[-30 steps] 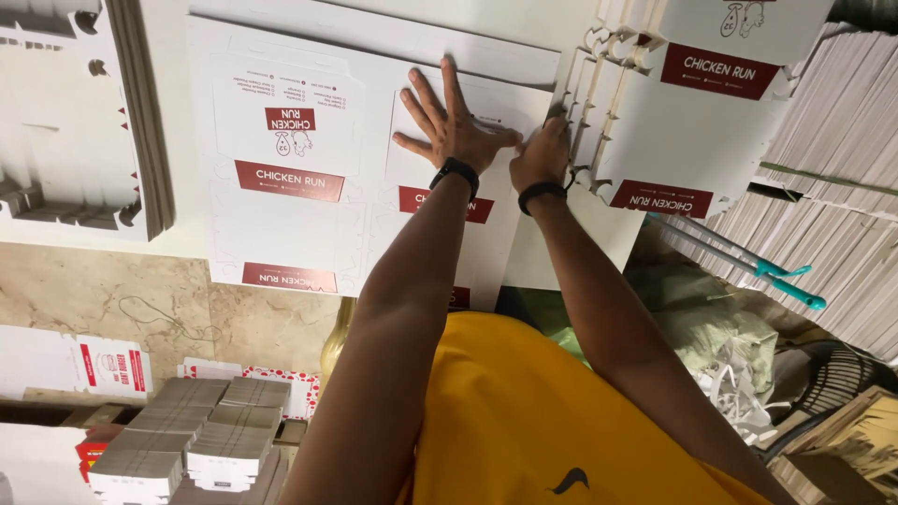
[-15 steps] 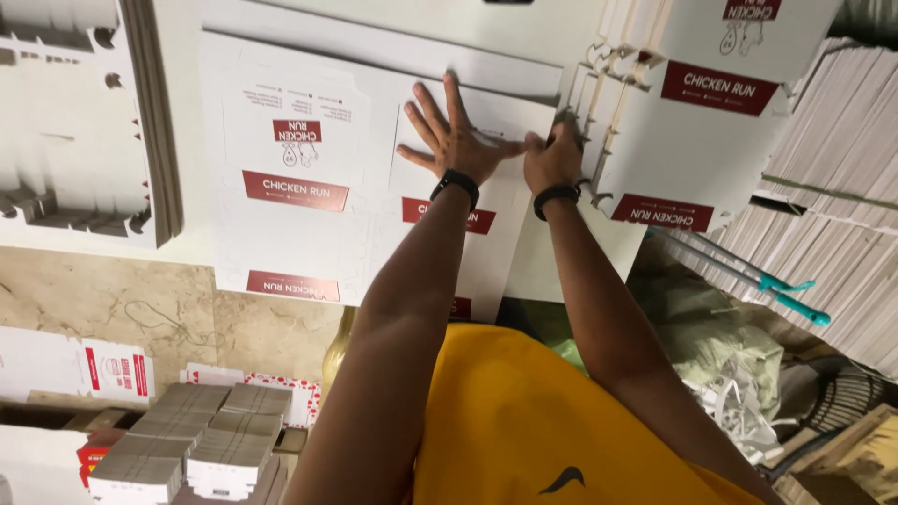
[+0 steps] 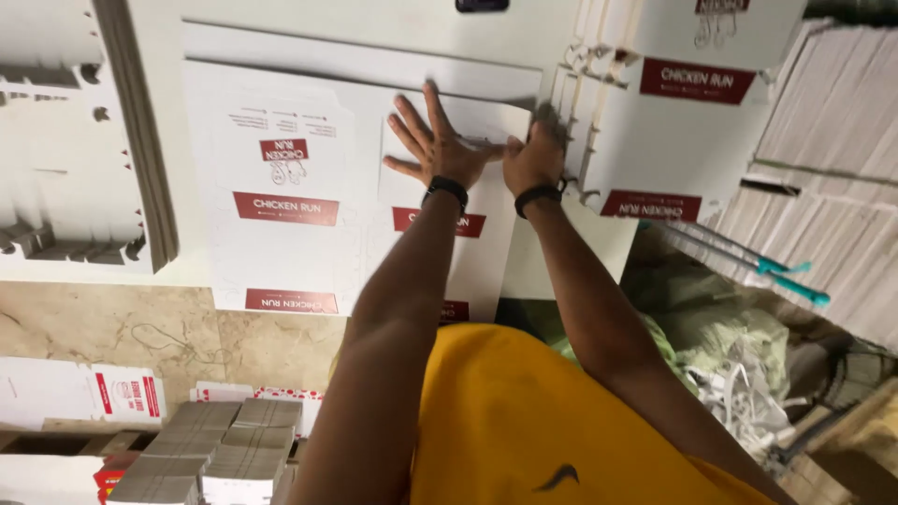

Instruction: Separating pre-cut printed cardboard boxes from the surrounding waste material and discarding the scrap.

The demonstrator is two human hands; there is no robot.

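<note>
A flat white cardboard box blank [image 3: 281,206] with red printed bands lies on the white table [image 3: 524,271] in front of me. My left hand [image 3: 435,145] presses flat on its right panel, fingers spread wide. My right hand [image 3: 535,154] sits just to the right, at the blank's right edge, fingers curled and blurred against the cardboard. Whether it grips the edge or only pushes on it I cannot tell. Both wrists wear black bands.
A tall stack of die-cut blanks [image 3: 65,140] stands at the left. Folded white boxes [image 3: 673,122] stand at the right, with more flat stacks [image 3: 832,187] beyond. Small grey card bundles [image 3: 215,449] sit on the floor below, and crumpled plastic wrap [image 3: 730,365] at lower right.
My right hand has slid up along the blank's right edge and now looks blurred. The left hand stays spread on the panel.
</note>
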